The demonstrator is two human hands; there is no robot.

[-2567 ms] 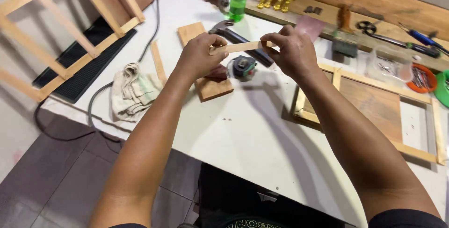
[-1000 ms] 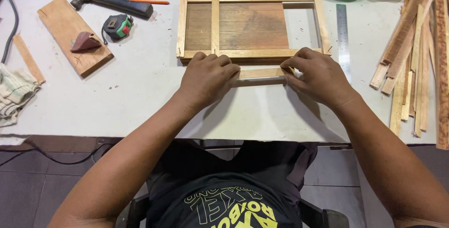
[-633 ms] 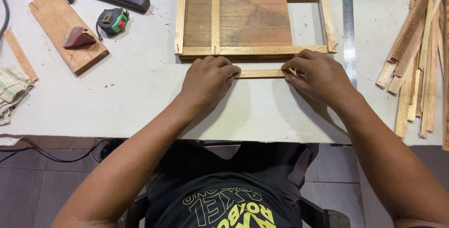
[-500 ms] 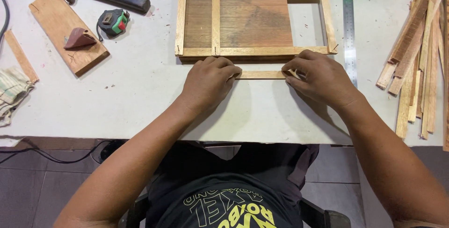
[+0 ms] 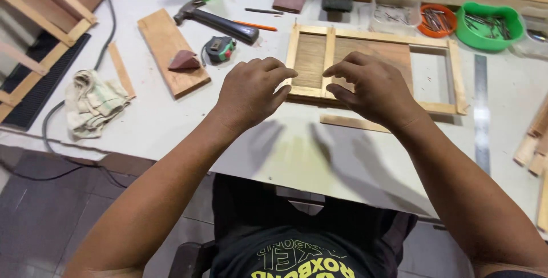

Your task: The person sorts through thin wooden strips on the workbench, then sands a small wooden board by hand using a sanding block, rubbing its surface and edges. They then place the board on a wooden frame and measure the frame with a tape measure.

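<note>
While both hover open-fingered, left hand point(image 5: 249, 92) and right hand point(image 5: 374, 89) hold nothing.

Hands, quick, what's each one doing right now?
Left hand: open, fingers curled, holding nothing, above the wooden frame.
Right hand: open, empty, over the same frame.

Single head-worn view, looking steeply down and forward over white surface point(image 5: 171, 124). Close range: forearms enter from lower frame, wearer's torso at bottom centre, floor at lower left. No second view.
</note>
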